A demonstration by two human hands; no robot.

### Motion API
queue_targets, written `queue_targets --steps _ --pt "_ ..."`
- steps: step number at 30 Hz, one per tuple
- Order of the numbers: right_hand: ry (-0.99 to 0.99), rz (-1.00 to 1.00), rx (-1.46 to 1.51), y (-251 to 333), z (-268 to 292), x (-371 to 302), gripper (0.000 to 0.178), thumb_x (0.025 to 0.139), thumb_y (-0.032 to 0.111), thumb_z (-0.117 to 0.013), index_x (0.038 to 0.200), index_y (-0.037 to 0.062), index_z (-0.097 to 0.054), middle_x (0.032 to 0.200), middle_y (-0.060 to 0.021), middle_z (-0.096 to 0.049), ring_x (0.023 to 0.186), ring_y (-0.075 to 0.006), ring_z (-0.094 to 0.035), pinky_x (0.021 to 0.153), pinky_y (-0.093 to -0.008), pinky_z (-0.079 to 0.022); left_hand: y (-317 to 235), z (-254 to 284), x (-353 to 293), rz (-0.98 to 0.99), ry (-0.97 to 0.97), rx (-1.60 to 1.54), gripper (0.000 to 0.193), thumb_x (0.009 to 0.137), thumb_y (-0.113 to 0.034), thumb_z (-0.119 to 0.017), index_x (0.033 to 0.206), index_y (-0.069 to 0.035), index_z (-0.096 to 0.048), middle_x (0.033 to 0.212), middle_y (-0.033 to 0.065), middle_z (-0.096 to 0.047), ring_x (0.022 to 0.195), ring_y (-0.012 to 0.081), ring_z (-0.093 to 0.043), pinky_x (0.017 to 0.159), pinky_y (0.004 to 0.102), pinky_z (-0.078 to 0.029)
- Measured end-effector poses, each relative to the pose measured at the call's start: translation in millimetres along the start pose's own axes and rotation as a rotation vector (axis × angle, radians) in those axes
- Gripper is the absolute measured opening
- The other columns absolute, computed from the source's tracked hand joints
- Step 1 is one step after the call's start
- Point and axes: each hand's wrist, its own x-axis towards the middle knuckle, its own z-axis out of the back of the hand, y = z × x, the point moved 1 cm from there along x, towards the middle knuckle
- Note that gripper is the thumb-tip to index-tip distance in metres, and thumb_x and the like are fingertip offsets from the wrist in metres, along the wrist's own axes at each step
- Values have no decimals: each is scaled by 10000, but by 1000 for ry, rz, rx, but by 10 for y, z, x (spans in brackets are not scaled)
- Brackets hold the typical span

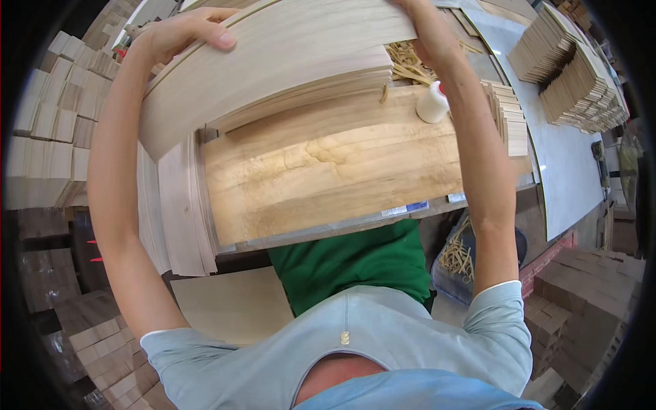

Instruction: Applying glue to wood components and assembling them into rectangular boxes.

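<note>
Between my two hands, a long, thin, pale wooden board (294,58) is held up, tilted above a stack of similar boards (314,102). My left hand (188,33) grips its far left edge, thumb on the upper face and fingers hidden behind it. At the right end, my right hand (424,31) closes on the board, though part of it is cut off by the top of the picture. A flat wooden panel (335,164) with dried stains lies on the bench nearer me. More thin boards (181,205) lie along the panel's left side.
Near my right forearm stands a white bottle (432,106) with a red cap. Tan bands or strips (410,65) lie behind it; more fill a bin (456,256) below the bench. Stacked wooden pieces (574,85) stand far right, with other piles (51,123) at left.
</note>
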Motion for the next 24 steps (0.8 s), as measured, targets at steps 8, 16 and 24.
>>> queue_targets --steps 8,16,24 --pt "-351 -222 -156 -533 249 160 735 798 534 -648 1219 -61 -552 1162 -186 -617 965 -286 -626 809 -369 -510 591 118 717 323 -158 -218 550 662 -359 -792 1081 -25 -670 968 119 -683 802 206 -641 732 354 -523" --pt "-405 -416 -644 -465 296 83 806 813 587 -605 1294 -53 -509 1254 -180 -558 1139 -273 -529 962 -418 -399 727 102 826 116 -83 449 566 807 -422 -699 1188 -10 -629 1094 112 -666 1055 192 -590 929 313 -441" --pt "-323 -372 -706 -490 581 275 752 875 604 -537 1250 -47 -563 1170 -184 -603 1075 -263 -558 932 -395 -432 1224 466 266 -78 -747 395 537 858 -343 -656 1240 30 -596 1183 163 -646 1093 227 -609 965 310 -437"
